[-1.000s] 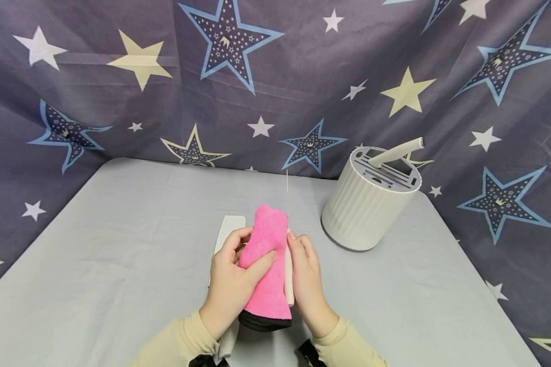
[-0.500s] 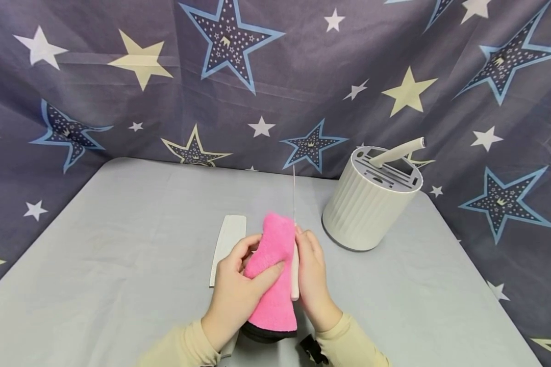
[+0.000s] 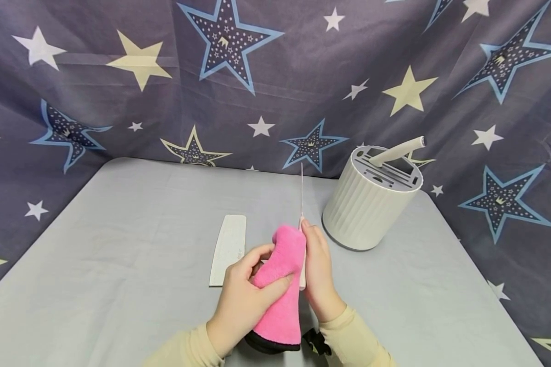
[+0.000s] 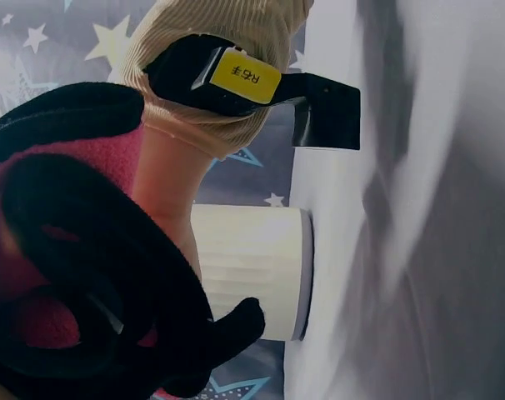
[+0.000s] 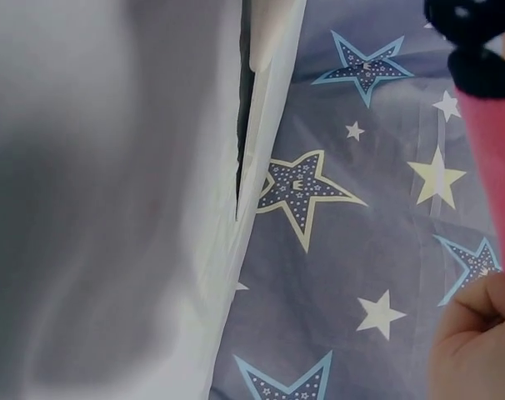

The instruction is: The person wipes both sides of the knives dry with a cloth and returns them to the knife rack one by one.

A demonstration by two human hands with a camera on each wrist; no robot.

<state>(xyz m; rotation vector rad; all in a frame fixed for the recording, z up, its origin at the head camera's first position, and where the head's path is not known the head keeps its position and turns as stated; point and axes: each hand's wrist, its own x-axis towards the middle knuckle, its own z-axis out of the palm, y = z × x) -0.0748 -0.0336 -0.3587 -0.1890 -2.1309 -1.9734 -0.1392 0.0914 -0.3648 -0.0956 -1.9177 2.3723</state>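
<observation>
A pink cloth [image 3: 282, 306] with black edging is gripped in my left hand [image 3: 248, 295], the thumb lying across its front. My right hand [image 3: 320, 270] holds a knife by its white handle [image 3: 302, 275], against the cloth's right side. Its thin blade [image 3: 302, 191] points away from me, seen nearly edge-on. On the table, left of the hands, lies a second knife with a broad whitish blade [image 3: 228, 250]; its handle is hidden behind my left hand. The left wrist view shows the cloth's black edging [image 4: 111, 242] looped close to the camera, hiding most of the right hand.
A cream ribbed knife block [image 3: 365, 209] stands at the back right, with one white handle [image 3: 397, 152] sticking up out of its slots. Grey cloth covers the table [image 3: 119, 265]. A star-patterned curtain [image 3: 275, 66] hangs behind. A black wrist-camera mount [image 4: 327, 108] is on the right sleeve.
Both hands, with the cloth and the knife, have shifted right and the cloth has come slightly nearer me. More of the lying knife's blade shows. The knife block has not moved.
</observation>
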